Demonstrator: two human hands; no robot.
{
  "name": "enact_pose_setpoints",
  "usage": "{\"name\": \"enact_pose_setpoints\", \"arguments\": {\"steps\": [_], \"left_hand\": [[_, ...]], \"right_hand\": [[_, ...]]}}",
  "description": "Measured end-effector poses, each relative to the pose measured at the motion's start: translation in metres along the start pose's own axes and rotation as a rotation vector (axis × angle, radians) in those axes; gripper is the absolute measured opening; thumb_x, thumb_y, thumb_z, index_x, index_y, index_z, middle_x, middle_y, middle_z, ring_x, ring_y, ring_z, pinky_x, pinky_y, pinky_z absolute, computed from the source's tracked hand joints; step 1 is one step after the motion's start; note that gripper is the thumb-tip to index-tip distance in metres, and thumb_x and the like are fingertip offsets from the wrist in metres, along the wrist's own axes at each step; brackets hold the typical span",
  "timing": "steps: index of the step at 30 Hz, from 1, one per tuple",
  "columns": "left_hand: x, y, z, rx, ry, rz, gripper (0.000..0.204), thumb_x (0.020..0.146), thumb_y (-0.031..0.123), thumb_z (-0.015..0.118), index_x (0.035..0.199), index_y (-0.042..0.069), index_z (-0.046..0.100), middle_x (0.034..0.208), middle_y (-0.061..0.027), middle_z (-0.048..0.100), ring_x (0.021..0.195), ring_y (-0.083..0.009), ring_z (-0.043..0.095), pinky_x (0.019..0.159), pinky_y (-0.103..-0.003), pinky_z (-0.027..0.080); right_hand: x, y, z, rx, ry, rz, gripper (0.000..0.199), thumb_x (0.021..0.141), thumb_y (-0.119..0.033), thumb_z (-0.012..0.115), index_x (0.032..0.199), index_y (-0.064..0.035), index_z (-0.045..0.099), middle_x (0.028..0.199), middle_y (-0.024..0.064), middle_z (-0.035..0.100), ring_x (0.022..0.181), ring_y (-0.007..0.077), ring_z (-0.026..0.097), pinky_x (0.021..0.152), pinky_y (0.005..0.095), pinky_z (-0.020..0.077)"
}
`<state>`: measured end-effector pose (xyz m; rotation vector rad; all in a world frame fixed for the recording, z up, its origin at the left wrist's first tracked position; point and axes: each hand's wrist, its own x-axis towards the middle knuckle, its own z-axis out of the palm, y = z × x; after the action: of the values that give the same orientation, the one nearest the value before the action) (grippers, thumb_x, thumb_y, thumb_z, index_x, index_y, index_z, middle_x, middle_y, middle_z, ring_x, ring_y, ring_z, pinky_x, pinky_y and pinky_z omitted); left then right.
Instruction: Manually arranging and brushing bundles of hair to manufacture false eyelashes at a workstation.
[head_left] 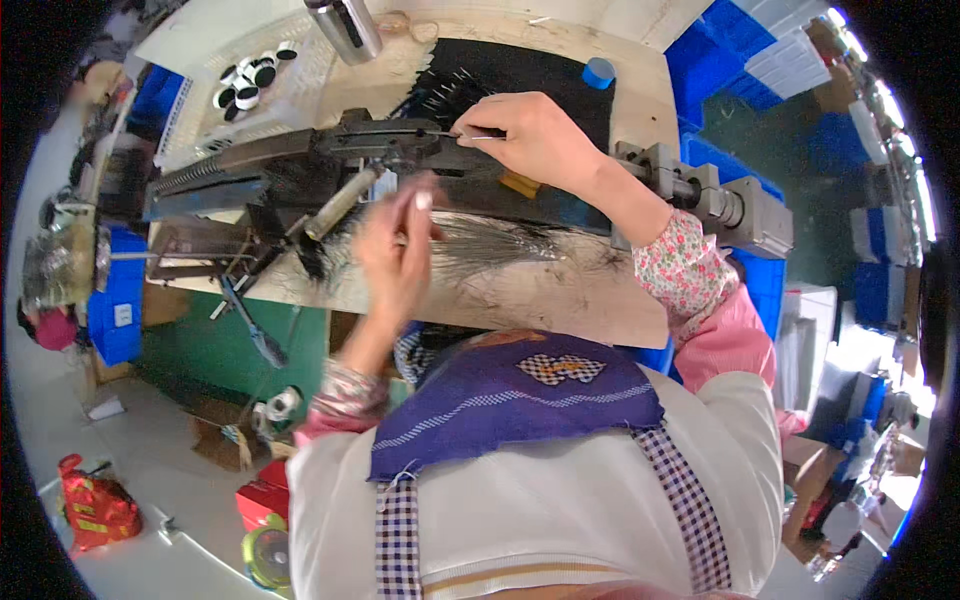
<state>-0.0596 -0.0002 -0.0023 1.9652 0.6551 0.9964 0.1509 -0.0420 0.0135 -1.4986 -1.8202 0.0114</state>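
Closest to the camera is the person's own chest, covered by a white apron with checked straps (690, 500) and a blue cloth bib (510, 395). Both forearms rise from it in floral sleeves with pink cuffs.

The left hand (395, 250) hovers above the near edge of the wooden workbench (520, 300). Its fingers are pinched on a thin pale rod (420, 203), though motion blur hides the exact grip. Just beyond and to the right of this hand, a loose bundle of fine dark wires (490, 243) lies fanned across the bench top, partly hidden by the hand.

Further out, the right hand (530, 135) reaches over the dark metal machine (300, 165) that runs across the bench. Thumb and forefinger are closed on a slim metal pin (478, 134) held level at the machine's head. A lever with a pale handle (340, 203) slants down from the machine toward the left hand. At the machine's right end sits a grey cylinder block (720, 200).

Behind the machine, a black mat (550, 75) carries more dark wires (445, 92) and a blue roll of tape (598, 72). At far left, a white perforated tray (300, 80) holds black and white round caps (250, 78). A metal flask (345, 28) stands beside it. Blue crates (730, 40) are stacked beyond the bench at right.
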Motion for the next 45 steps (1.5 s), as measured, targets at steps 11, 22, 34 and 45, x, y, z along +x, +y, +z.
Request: {"name": "enact_pose_setpoints", "arguments": {"steps": [11, 22, 34, 45], "left_hand": [[0.033, 0.004, -0.022, -1.234, -0.389, -0.766, 0.039, 0.093, 0.034, 0.052, 0.105, -0.003, 0.056, 0.062, -0.0042, 0.049, 0.040, -0.0102, 0.041, 0.037, -0.023, 0.033], [-0.033, -0.123, -0.084, -0.429, 0.168, -0.770, 0.040, 0.091, 0.043, 0.055, 0.076, 0.007, 0.061, 0.056, 0.0005, 0.052, 0.043, -0.0065, 0.042, 0.039, -0.022, 0.030], [-0.028, -0.116, -0.067, -0.900, 0.562, -0.532, 0.019, 0.097, 0.021, 0.051, 0.090, 0.003, 0.053, 0.063, 0.0020, 0.042, 0.043, -0.0062, 0.031, 0.039, -0.023, 0.023], [0.033, 0.004, 0.082, -1.054, -0.564, -0.862, 0.026, 0.096, 0.028, 0.052, 0.083, 0.005, 0.052, 0.057, 0.0056, 0.038, 0.039, -0.0060, 0.030, 0.037, -0.023, 0.020]], "right_hand": [[0.005, 0.000, 0.011, -0.017, -0.071, 0.132, 0.011, 0.076, -0.008, 0.065, 0.084, -0.0016, 0.066, 0.082, 0.0102, 0.066, 0.077, 0.0286, 0.064, 0.071, 0.0351, 0.0513], [-0.055, -0.056, 0.010, -0.251, -0.115, 0.200, 0.021, 0.083, -0.005, 0.052, 0.101, -0.0090, 0.062, 0.097, 0.0117, 0.062, 0.080, 0.0339, 0.063, 0.068, 0.0407, 0.0530], [-0.084, -0.022, 0.004, -0.391, -0.320, 0.526, 0.013, 0.088, -0.012, 0.049, 0.097, -0.0026, 0.047, 0.093, 0.0190, 0.059, 0.085, 0.0387, 0.061, 0.069, 0.0468, 0.0489], [-0.104, -0.085, -0.085, -0.004, -0.507, 0.742, 0.020, 0.089, -0.020, 0.057, 0.094, -0.0011, 0.053, 0.080, 0.0199, 0.060, 0.074, 0.0394, 0.059, 0.063, 0.0411, 0.0448]]}}
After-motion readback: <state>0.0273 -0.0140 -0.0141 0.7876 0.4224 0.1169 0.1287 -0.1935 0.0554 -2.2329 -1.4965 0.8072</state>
